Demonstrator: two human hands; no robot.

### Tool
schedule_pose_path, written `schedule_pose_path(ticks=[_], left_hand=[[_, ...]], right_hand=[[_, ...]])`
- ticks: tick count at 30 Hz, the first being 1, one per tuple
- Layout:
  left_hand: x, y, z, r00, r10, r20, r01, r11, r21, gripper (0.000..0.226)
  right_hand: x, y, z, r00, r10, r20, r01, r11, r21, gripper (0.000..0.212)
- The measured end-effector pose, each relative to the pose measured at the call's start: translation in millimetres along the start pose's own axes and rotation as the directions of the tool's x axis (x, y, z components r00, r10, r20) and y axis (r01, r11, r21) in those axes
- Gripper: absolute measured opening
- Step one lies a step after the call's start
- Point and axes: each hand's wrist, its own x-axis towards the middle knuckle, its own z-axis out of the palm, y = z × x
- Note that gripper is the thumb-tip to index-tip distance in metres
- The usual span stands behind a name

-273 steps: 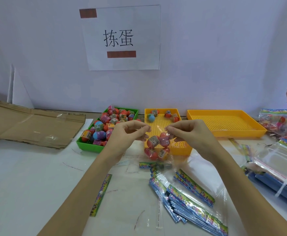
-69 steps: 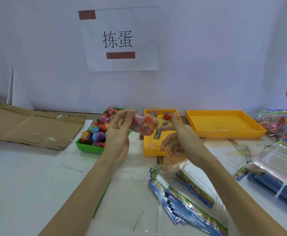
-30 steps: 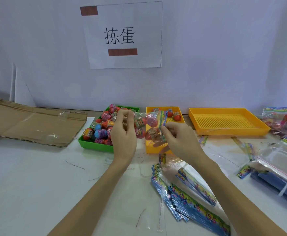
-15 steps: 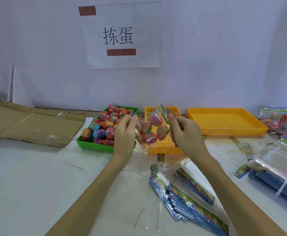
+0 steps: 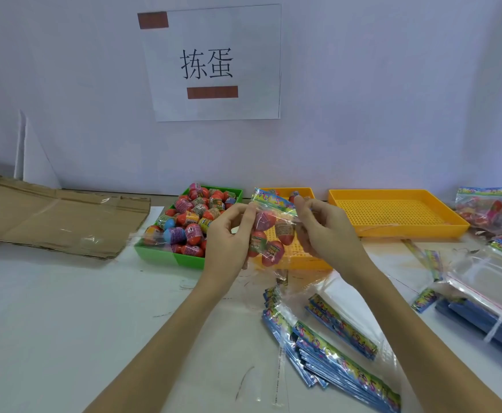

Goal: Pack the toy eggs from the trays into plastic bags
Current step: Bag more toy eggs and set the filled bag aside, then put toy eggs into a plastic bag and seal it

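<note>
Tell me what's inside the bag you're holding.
The bag, held by the left hand and right hand, shows about four toy eggs, mostly red with printed wrappers. The hands cover its sides, so more eggs there can't be ruled out.

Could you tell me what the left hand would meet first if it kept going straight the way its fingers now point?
The left hand points up and rightward, pinching the filled bag. Past that bag, it would probably meet the right hand first; depth is unclear.
</note>
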Motion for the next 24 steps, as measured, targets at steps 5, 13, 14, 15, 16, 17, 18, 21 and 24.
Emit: schedule_pose_path(ticks=[5, 13, 14, 15, 16, 17, 18, 21, 24], left_hand=[[1.7, -2.2, -1.1, 1.0, 0.014, -0.012, -0.014, 1.0, -0.005, 0.034], [7.5, -0.2, -8.8, 0.998, -0.041, -0.052, 0.037, 0.997, -0.074, 0.031], [4.5, -1.2, -5.7, 1.0, 0.025, -0.01, -0.025, 0.999, 0.024, 0.023], [0.7, -2.0, -1.8, 0.994, 0.097, 0.056, -0.104, 0.987, 0.126, 0.014], [-3.8, -2.5, 3.0, 0.975, 0.166, 0.147, -0.195, 0.958, 0.212, 0.008], [-9.5, -2.5, 8.5, 0.938, 0.229, 0.26, -0.299, 0.914, 0.275, 0.007], [-15.6, -1.9, 14.2, 0.878, 0.283, 0.385, -0.41, 0.86, 0.302, 0.012], [-35.2, 1.3, 31.1, 0.61, 0.35, 0.711, -0.682, 0.69, 0.244, 0.03], [-47.5, 3.1, 41.7, 0.455, 0.249, 0.855, -0.778, 0.579, 0.245, 0.039]], right_hand=[[-6.7, -4.5, -4.4, 0.917, 0.2, 0.346, -0.217, 0.976, 0.01, 0.048], [10.5, -10.9, -40.2, 0.964, 0.258, -0.06, -0.059, 0.429, 0.901, 0.055], [9.8, -10.1, -40.1, 0.958, 0.286, -0.024, -0.11, 0.443, 0.89, 0.061], [8.5, -8.5, -38.1, 0.95, 0.312, 0.005, -0.163, 0.482, 0.861, 0.06], [7.2, -7.3, -35.2, 0.943, 0.33, 0.025, -0.205, 0.521, 0.828, 0.052], [6.6, -5.9, -33.6, 0.938, 0.343, 0.038, -0.232, 0.547, 0.804, 0.041], [6.6, -5.6, -32.5, 0.935, 0.352, 0.047, -0.249, 0.556, 0.793, 0.031], [8.1, -5.8, -34.7, 0.928, 0.365, 0.073, -0.27, 0.527, 0.806, 0.018], [7.8, -4.1, -36.4, 0.912, 0.401, 0.092, -0.296, 0.484, 0.824, 0.016]])
